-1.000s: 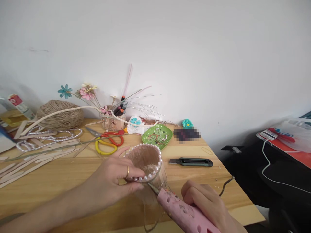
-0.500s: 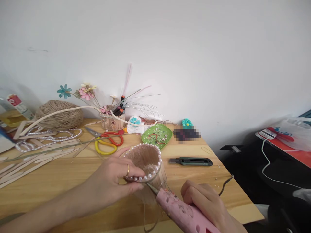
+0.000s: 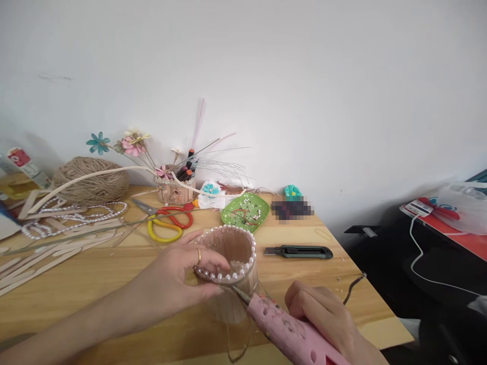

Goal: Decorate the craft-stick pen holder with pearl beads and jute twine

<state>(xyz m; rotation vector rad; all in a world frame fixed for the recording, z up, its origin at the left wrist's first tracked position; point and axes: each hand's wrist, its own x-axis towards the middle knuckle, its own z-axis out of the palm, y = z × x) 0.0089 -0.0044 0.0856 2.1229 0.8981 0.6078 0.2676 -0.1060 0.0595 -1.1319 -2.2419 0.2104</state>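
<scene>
A round cup (image 3: 228, 309) faced with wooden craft sticks stands tilted toward me, a string of pearl beads (image 3: 252, 248) around its rim. My left hand (image 3: 186, 268) grips the rim's left side, thumb outside and fingertips over the edge. In my right hand (image 3: 323, 314) is a pink hot glue gun (image 3: 287, 324), its metal nozzle touching or nearly touching the outside just under the beads. A thin strand of twine (image 3: 238, 357) hangs in a loop below the cup. The glue gun's trigger is hidden.
A utility knife (image 3: 300, 252) lies right of the cup, a green dish (image 3: 245, 225) of small beads behind it. Left are scissors (image 3: 165, 230), craft sticks (image 3: 57, 258), a loose pearl string (image 3: 30, 230) and a twine ball (image 3: 91, 180). A decorated pot (image 3: 175, 191) holds markers.
My left fingers have lifted slightly off the near beads inside the rim. The cup and the glue gun's nozzle have shifted a little to the right.
</scene>
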